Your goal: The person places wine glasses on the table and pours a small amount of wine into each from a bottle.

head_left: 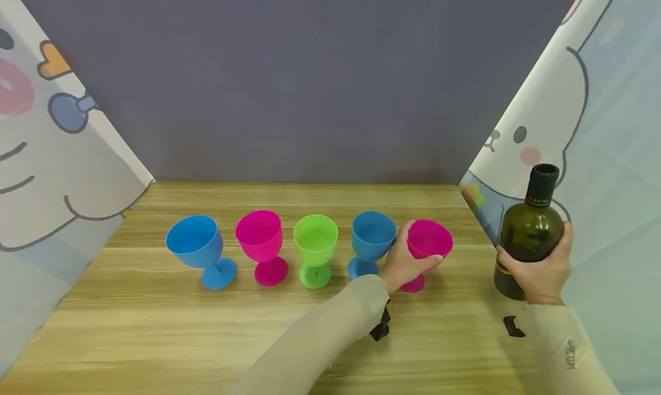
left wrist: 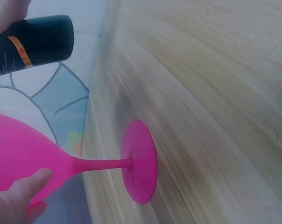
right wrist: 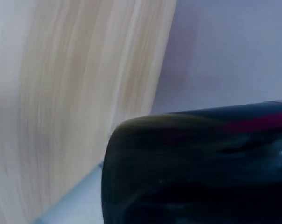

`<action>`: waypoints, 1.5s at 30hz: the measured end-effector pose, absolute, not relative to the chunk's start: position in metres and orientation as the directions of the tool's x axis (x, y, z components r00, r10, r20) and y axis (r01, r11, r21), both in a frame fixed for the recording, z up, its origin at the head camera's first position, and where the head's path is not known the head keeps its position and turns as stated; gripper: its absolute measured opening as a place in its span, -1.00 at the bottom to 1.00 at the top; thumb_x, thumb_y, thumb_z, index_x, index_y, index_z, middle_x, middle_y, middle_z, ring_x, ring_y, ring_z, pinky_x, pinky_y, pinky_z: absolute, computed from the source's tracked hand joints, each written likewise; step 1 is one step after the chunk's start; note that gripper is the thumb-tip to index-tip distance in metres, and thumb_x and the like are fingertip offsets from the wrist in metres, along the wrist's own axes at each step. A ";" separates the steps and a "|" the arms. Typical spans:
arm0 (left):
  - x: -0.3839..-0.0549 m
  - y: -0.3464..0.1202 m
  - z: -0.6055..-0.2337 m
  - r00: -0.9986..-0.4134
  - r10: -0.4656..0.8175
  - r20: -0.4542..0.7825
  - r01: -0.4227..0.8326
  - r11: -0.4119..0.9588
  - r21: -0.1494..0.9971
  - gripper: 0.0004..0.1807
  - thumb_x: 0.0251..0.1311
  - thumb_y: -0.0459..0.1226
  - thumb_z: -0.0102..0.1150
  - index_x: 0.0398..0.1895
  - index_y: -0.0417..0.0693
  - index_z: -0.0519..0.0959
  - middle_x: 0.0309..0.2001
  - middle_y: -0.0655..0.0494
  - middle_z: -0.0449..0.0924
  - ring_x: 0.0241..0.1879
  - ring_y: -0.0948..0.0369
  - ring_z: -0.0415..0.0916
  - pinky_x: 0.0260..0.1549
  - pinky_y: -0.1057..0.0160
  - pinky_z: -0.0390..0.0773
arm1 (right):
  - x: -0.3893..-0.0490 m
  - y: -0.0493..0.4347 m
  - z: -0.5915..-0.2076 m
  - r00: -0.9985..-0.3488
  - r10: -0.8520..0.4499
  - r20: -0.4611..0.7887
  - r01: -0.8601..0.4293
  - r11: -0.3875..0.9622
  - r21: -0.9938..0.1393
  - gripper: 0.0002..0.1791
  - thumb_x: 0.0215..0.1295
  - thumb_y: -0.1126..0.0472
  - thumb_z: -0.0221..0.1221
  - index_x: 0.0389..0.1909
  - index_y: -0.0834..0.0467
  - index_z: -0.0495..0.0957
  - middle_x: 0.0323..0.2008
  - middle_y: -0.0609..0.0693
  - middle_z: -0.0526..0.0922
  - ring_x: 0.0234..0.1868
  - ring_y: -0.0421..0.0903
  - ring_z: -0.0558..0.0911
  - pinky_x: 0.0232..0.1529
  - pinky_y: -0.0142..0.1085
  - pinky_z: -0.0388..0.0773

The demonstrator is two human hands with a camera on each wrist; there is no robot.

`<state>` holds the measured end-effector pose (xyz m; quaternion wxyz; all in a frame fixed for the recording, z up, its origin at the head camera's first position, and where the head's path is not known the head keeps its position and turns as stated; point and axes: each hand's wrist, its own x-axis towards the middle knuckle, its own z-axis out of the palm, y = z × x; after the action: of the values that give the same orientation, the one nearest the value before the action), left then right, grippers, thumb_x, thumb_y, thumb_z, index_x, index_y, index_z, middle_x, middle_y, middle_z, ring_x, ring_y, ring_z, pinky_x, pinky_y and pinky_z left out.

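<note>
My left hand [head_left: 405, 263] grips the bowl of the rightmost pink goblet [head_left: 430, 240], thumb on the near side. In the left wrist view its thin stem and round foot [left wrist: 140, 162] show close over the wood. Out to the right, my right hand [head_left: 542, 275] holds a dark green glass bottle [head_left: 529, 231] around its body. The bottle is nearly upright with its open black-wrapped neck up, and its base hangs above the table's right edge. That dark base [right wrist: 197, 172] fills the lower right wrist view.
To the left of my left hand stand a blue goblet [head_left: 373, 234], a green goblet [head_left: 315, 240], another pink goblet [head_left: 260, 234] and another blue goblet [head_left: 195, 243], in a row on the wooden table [head_left: 181, 337]. A grey panel [head_left: 310, 85] rises behind, with printed cloth at both sides.
</note>
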<state>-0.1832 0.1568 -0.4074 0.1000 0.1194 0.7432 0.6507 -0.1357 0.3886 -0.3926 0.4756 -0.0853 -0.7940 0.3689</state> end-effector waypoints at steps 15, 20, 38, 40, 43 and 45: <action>-0.176 0.161 -0.405 -0.943 0.334 -0.013 0.026 0.113 0.993 -0.12 0.02 -0.17 0.41 0.40 0.24 0.14 0.16 0.25 0.30 0.10 0.20 0.34 -0.16 0.23 0.54 | -0.123 0.409 -0.388 -0.372 0.097 0.923 -0.144 0.977 -0.160 0.06 -0.03 -0.56 -0.11 0.13 0.33 0.29 -0.22 0.57 0.49 -0.39 0.51 0.47 -0.49 0.32 0.30; -0.173 0.163 -0.408 -0.940 0.340 -0.023 0.009 0.093 0.996 -0.12 0.00 -0.19 0.42 0.39 0.25 0.16 0.15 0.28 0.32 0.09 0.21 0.34 -0.18 0.25 0.55 | -0.114 0.419 -0.383 -0.411 -0.009 0.911 -0.117 0.992 -0.043 -0.03 0.05 -0.50 -0.17 0.10 0.32 0.29 -0.32 0.56 0.50 -0.49 0.46 0.47 -0.64 0.30 0.27; -0.185 0.152 -0.413 -0.943 0.333 0.001 0.040 0.110 0.993 -0.09 0.01 -0.15 0.42 0.43 0.20 0.12 0.16 0.21 0.36 0.10 0.15 0.38 -0.13 0.20 0.56 | -0.116 0.425 -0.375 -0.407 -0.153 0.900 -0.167 0.982 0.092 -0.10 0.13 -0.49 -0.22 0.10 0.23 0.31 -0.32 0.53 0.52 -0.53 0.45 0.50 -0.68 0.29 0.33; -0.187 0.151 -0.414 -0.945 0.326 -0.005 0.035 0.116 0.993 -0.08 0.00 -0.14 0.42 0.43 0.20 0.12 0.17 0.20 0.37 0.10 0.14 0.38 -0.13 0.19 0.56 | -0.118 0.425 -0.373 -0.397 -0.185 0.899 -0.179 0.976 0.122 -0.13 0.15 -0.48 -0.23 0.11 0.21 0.29 -0.32 0.53 0.53 -0.56 0.43 0.50 -0.69 0.28 0.34; -0.187 0.152 -0.412 -0.944 0.329 -0.015 0.029 0.130 0.991 -0.08 0.00 -0.13 0.42 0.42 0.23 0.12 0.17 0.20 0.36 0.11 0.13 0.38 -0.13 0.16 0.57 | -0.116 0.426 -0.371 -0.380 -0.224 0.897 -0.171 0.971 0.170 -0.18 0.18 -0.45 -0.25 0.13 0.17 0.28 -0.35 0.52 0.53 -0.62 0.41 0.49 -0.73 0.26 0.34; -0.188 0.153 -0.412 -0.943 0.333 -0.026 0.020 0.135 0.991 -0.08 0.00 -0.12 0.42 0.42 0.26 0.12 0.16 0.21 0.36 0.10 0.14 0.38 -0.13 0.15 0.57 | -0.114 0.427 -0.370 -0.367 -0.244 0.898 -0.159 0.967 0.198 -0.20 0.20 -0.43 -0.27 0.16 0.13 0.27 -0.37 0.51 0.53 -0.64 0.40 0.49 -0.75 0.24 0.34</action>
<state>-0.1882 0.1532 -0.4121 0.1206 0.1187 0.7436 0.6469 -0.1136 0.4266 -0.3695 0.5493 0.1220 -0.8258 -0.0387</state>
